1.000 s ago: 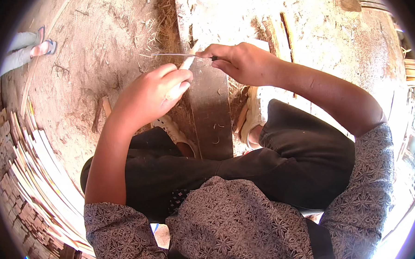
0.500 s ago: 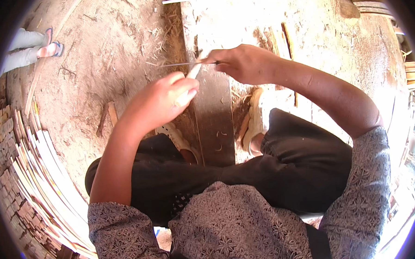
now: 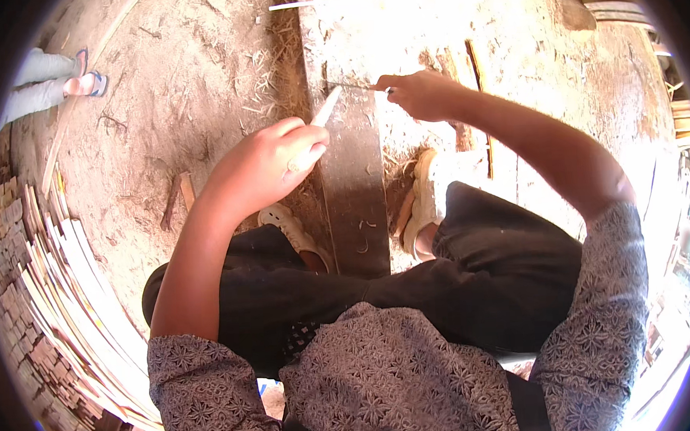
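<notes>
My left hand (image 3: 262, 165) is closed around a pale, whittled piece of wood (image 3: 326, 108). Its pointed end sticks out toward the far side, over a dark wooden plank (image 3: 355, 192). In my right hand (image 3: 426, 96) is a thin knife (image 3: 352, 85), gripped by its handle. The knife's blade points left and lies just beyond the tip of the wood; whether the two touch I cannot tell. The fingers hide most of the handle and the lower end of the wood.
Shavings (image 3: 259, 96) litter the earth floor left of the plank. Long pale strips (image 3: 86, 273) lie in a bundle at the left, beside a woven wall (image 3: 18, 307). Another person's sandalled feet (image 3: 85, 84) show at the far left. My feet in pale clogs (image 3: 429, 196) flank the plank.
My right hand has moved right and slightly away from me, drawing the blade from across the wood to beyond its tip. My left hand has stayed nearly still.
</notes>
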{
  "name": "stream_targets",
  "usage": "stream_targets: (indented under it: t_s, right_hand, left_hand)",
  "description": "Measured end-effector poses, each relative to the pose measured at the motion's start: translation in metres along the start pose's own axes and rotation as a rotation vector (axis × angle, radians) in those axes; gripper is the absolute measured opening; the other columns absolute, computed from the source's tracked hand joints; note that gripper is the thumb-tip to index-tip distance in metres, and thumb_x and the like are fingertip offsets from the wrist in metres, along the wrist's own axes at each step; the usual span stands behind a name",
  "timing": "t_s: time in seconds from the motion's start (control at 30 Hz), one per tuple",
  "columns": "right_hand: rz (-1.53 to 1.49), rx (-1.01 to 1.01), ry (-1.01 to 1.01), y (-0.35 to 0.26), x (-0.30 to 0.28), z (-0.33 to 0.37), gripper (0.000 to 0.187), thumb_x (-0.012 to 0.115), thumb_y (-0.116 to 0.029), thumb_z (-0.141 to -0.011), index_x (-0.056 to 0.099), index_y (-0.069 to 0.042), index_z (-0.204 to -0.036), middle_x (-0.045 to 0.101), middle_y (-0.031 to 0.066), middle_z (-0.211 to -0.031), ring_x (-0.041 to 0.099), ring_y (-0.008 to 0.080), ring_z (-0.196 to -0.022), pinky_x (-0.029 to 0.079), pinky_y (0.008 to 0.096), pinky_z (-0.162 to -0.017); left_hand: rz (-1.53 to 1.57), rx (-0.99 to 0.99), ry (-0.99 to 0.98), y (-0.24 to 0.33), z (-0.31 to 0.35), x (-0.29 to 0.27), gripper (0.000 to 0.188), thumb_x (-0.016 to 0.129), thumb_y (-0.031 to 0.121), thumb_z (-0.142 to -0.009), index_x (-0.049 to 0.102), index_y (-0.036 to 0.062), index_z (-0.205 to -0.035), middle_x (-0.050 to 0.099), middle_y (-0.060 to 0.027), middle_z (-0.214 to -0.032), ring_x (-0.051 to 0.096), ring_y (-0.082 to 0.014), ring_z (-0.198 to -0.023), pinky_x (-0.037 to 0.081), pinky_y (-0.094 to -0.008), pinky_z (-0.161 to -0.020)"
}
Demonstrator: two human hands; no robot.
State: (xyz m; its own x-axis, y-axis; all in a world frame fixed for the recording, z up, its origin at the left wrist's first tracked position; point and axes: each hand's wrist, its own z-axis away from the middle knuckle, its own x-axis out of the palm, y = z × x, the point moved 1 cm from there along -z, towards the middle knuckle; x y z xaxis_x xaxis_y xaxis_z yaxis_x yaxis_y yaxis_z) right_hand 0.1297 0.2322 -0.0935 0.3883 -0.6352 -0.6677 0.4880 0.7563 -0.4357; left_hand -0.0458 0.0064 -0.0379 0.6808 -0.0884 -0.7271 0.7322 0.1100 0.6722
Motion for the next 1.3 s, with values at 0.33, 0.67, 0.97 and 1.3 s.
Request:
stream_targets:
  t_s: [0.33,0.67,0.97,1.3]
  right_hand:
    - [0.003,-0.090,0.031,-0.038,-0.007,0.009,0.036,0.045,-0.023,-0.107,0.052,-0.017,-0.142,0.074,0.0135,-0.094,0.073,0.0287,-0.083,0.060,0.0413,-0.074]
    - [-0.151,-0.189,0.079,-0.052,-0.001,0.026,0.041,0.048,-0.022,-0.107,0.048,-0.019,-0.147,0.071,0.0140,-0.082,0.069,0.0268,-0.066,0.054,0.0425,-0.061]
    - [0.037,-0.274,0.097,-0.039,0.009,0.021,0.033,0.050,-0.023,-0.107,0.053,-0.015,-0.139,0.071,0.0176,-0.092,0.070,0.0256,-0.066,0.057,0.0445,-0.068]
    - [0.158,-0.156,0.008,0.008,0.020,-0.017,0.033,0.042,-0.020,-0.109,0.057,-0.003,-0.134,0.055,0.0058,-0.143,0.073,0.0287,-0.076,0.060,0.0407,-0.076]
  left_hand:
    - [0.010,-0.025,-0.015,-0.001,0.005,0.004,0.014,0.065,0.013,-0.095,0.067,0.0128,-0.109,0.064,-0.0084,-0.095,0.065,-0.0323,-0.079,0.053,-0.0419,-0.068]
    - [-0.005,-0.011,0.052,-0.004,0.010,0.009,0.015,0.068,0.016,-0.095,0.068,0.0132,-0.109,0.069,-0.0090,-0.096,0.069,-0.0302,-0.078,0.055,-0.0407,-0.068]
    - [-0.039,0.099,0.180,-0.005,0.006,0.017,0.018,0.068,0.026,-0.096,0.068,0.0122,-0.109,0.070,-0.0085,-0.091,0.071,-0.0297,-0.076,0.058,-0.0398,-0.066]
    - [-0.045,0.027,0.067,0.003,0.005,0.022,0.014,0.068,0.018,-0.096,0.067,0.0128,-0.109,0.070,-0.0082,-0.098,0.070,-0.0309,-0.081,0.056,-0.0398,-0.070]
